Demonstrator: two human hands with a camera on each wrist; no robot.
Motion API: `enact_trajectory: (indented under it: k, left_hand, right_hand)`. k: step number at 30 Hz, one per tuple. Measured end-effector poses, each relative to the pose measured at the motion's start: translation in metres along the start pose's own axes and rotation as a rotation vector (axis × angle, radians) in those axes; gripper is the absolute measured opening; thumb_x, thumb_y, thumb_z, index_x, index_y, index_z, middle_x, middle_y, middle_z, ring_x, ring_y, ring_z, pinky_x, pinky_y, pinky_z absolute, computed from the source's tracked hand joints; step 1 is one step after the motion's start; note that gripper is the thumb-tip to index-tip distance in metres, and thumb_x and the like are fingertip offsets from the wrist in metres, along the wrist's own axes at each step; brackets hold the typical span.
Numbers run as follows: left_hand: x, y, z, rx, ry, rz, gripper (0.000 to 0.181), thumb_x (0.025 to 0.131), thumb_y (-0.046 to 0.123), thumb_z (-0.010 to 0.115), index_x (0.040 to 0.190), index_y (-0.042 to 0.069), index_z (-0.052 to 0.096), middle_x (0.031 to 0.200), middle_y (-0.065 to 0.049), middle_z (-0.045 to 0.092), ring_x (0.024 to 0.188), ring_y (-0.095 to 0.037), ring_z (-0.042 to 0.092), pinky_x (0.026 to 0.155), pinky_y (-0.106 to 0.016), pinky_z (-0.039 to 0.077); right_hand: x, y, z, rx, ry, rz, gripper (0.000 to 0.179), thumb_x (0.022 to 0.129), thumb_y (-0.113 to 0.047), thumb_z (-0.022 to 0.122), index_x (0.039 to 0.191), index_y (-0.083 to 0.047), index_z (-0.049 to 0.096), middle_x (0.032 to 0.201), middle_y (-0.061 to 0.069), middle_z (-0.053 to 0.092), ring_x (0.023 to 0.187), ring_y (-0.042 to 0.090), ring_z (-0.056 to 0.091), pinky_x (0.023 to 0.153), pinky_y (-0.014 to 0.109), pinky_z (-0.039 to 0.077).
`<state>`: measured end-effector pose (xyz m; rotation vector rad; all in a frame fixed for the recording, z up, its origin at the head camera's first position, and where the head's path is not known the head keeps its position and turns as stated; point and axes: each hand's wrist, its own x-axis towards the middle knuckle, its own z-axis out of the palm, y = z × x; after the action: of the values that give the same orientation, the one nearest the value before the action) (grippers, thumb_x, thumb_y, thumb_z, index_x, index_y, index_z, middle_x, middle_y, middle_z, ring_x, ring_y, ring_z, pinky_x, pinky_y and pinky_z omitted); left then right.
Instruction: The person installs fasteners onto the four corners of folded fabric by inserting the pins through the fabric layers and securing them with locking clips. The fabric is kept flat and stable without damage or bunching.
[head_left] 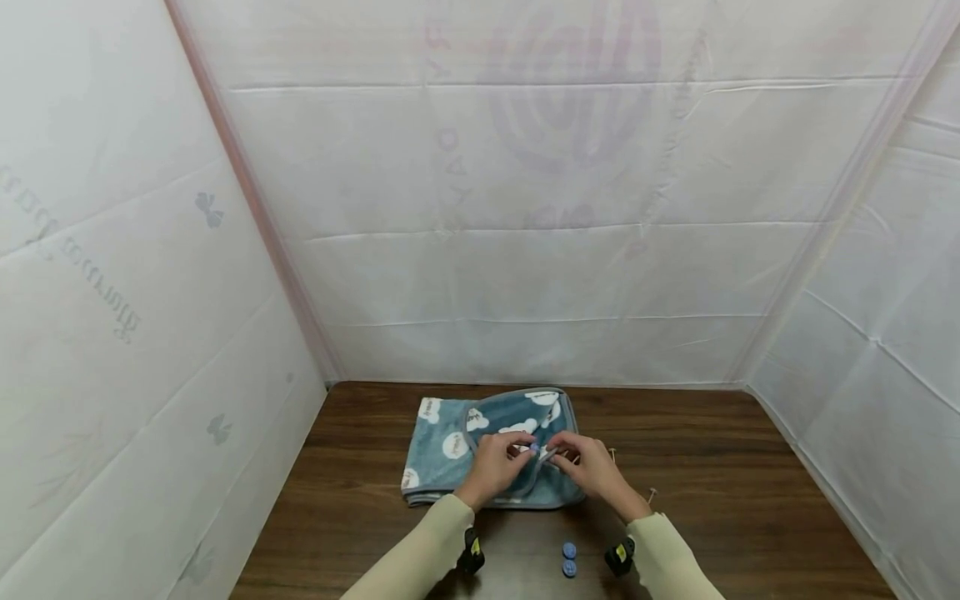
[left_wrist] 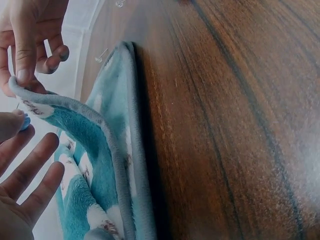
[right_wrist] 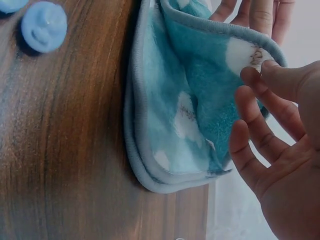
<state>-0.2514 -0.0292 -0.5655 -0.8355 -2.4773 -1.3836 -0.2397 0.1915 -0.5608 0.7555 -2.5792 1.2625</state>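
A folded teal fleece blanket [head_left: 431,442] with grey edging and white patches lies on the table, its top layer partly lifted. My right hand [head_left: 592,468] pinches the raised grey-edged corner between thumb and forefinger, as the right wrist view shows at the white patch [right_wrist: 240,55]. Just left of it, my left hand [head_left: 493,467] pinches a small round blue cap [left_wrist: 25,121] between thumb and forefinger, close to that corner. The other left fingers [left_wrist: 31,175] are spread. Most of the cap is hidden behind the thumb.
Two blue round caps [head_left: 569,558] lie on the wooden table [head_left: 750,500] in front of the blanket; one shows a moulded face [right_wrist: 44,27]. Small clear pins [left_wrist: 101,56] lie right of the blanket. White sheet walls [head_left: 525,275] enclose the table's back and sides.
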Motion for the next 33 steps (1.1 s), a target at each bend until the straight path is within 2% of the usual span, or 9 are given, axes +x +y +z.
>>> enact_trajectory:
  k: [4, 10, 17, 27, 33]
  left_hand:
    - [-0.001, -0.0002, -0.0006, 0.004, 0.009, 0.021, 0.022, 0.095, 0.008, 0.074, 0.116, 0.002, 0.076, 0.106, -0.01, 0.077, 0.081, -0.018, 0.074, 0.071, -0.023, 0.059]
    - [-0.0022, -0.0006, -0.0008, 0.007, 0.003, 0.007, 0.022, 0.096, 0.009, 0.073, 0.117, 0.003, 0.076, 0.107, -0.009, 0.077, 0.081, -0.015, 0.073, 0.071, -0.023, 0.058]
    - [-0.0034, 0.0003, -0.0019, 0.001, 0.009, 0.02, 0.021, 0.095, 0.006, 0.073, 0.116, 0.001, 0.076, 0.108, -0.011, 0.077, 0.083, -0.019, 0.074, 0.072, -0.025, 0.059]
    - [-0.0035, -0.0005, 0.0013, -0.003, -0.008, -0.014, 0.022, 0.096, 0.01, 0.074, 0.116, 0.002, 0.076, 0.108, -0.008, 0.077, 0.082, -0.013, 0.073, 0.072, -0.022, 0.058]
    - [-0.0032, -0.0033, 0.0027, -0.002, -0.006, -0.009, 0.021, 0.096, 0.01, 0.074, 0.116, 0.001, 0.076, 0.108, -0.008, 0.077, 0.081, -0.013, 0.073, 0.072, -0.022, 0.058]
  right_hand:
    - [-0.001, -0.0002, -0.0003, -0.005, -0.006, 0.014, 0.009, 0.094, -0.008, 0.075, 0.101, -0.013, 0.072, 0.092, 0.003, 0.074, 0.077, 0.006, 0.067, 0.066, 0.026, 0.057]
    - [-0.0017, -0.0011, -0.0004, -0.022, -0.028, 0.041, 0.008, 0.096, -0.01, 0.074, 0.101, -0.015, 0.072, 0.091, 0.001, 0.073, 0.079, 0.006, 0.067, 0.067, 0.026, 0.057]
    - [-0.002, -0.0017, -0.0006, -0.021, -0.036, 0.065, 0.008, 0.095, -0.011, 0.075, 0.101, -0.016, 0.072, 0.092, 0.002, 0.073, 0.08, 0.008, 0.067, 0.068, 0.026, 0.057]
    - [-0.0038, 0.0009, -0.0005, -0.022, -0.017, 0.005, 0.01, 0.095, -0.007, 0.074, 0.101, -0.015, 0.072, 0.092, 0.002, 0.073, 0.079, 0.009, 0.068, 0.066, 0.027, 0.057]
    - [-0.0043, 0.0009, -0.0004, -0.026, -0.022, 0.03, 0.009, 0.095, -0.01, 0.075, 0.101, -0.015, 0.072, 0.092, 0.003, 0.074, 0.079, 0.009, 0.068, 0.067, 0.027, 0.058]
